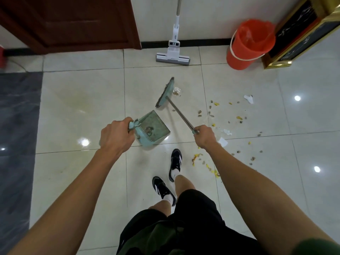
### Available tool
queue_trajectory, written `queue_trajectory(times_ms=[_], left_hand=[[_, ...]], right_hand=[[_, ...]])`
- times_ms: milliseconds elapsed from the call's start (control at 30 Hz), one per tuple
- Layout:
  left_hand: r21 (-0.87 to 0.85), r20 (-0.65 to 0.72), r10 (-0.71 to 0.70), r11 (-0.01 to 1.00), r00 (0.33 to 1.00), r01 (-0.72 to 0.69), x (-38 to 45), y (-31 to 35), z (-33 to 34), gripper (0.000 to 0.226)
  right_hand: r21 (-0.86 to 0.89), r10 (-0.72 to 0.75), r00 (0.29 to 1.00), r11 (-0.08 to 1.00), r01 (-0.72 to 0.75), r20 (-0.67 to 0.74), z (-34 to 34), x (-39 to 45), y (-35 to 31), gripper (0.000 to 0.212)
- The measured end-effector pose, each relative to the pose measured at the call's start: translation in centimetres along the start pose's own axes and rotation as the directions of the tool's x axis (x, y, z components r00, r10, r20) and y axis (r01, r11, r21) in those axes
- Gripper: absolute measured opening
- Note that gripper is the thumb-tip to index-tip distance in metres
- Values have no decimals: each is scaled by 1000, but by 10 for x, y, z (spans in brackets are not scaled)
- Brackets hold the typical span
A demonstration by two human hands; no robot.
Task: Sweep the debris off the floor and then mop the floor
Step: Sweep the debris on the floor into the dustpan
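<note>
My left hand (115, 134) grips the handle of a pale green dustpan (153, 128), which stands on the tiled floor just ahead of my feet with a little debris inside. My right hand (204, 135) is closed around the metal handle of a green broom (165, 93), whose head rests on the floor beyond the dustpan beside a crumpled clear wrapper (177, 91). Scattered debris (220, 126), yellow bits, brown pieces and white paper scraps, lies on the tiles to the right. A white mop (173, 52) leans against the far wall.
An orange bucket (248, 45) stands by the wall at the back right, next to a gold-framed black stand (301, 34). A dark red door (73, 23) is at the back left. Dark grey floor tiles (16, 135) run along the left. My two shoes (175, 163) are behind the dustpan.
</note>
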State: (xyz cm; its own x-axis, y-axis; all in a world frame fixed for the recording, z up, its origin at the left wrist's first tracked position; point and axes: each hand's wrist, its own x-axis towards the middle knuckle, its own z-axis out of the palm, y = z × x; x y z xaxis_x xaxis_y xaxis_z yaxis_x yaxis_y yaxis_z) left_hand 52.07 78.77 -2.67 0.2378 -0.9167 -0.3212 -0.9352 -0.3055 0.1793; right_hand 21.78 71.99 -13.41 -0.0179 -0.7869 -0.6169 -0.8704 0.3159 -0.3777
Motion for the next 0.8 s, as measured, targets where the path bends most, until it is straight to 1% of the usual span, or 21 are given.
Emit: queue_trajectory(times_ms=[200,300,433,533,600,700,800], left_hand=[[53,29,-38,998,999,36,56,14,-10,12],[86,36,-48,995,998,45,78,24,-14,12],[116,66,-46,992,997,38,97,30,-12,13],[148,86,-11,989,996,-2,105,35,-9,14],[158,106,25,987,994,-41,107,40,-9,15],[147,124,79,984,989,-97,105,46,-9,14],[163,141,134,974,981,-157,96,47,-8,11]], right_hand=[[59,20,999,998,-22,39,-13,64,-25,24],[114,11,997,993,-19,73,-22,95,-40,28],[91,18,993,995,-29,116,-35,119,-50,31],[13,94,986,995,-96,141,-38,122,-44,24],[5,144,979,989,-146,146,-36,117,-33,19],[-12,201,969,979,-202,144,-35,96,-10,20],[-28,253,961,967,-251,113,-29,66,17,23]])
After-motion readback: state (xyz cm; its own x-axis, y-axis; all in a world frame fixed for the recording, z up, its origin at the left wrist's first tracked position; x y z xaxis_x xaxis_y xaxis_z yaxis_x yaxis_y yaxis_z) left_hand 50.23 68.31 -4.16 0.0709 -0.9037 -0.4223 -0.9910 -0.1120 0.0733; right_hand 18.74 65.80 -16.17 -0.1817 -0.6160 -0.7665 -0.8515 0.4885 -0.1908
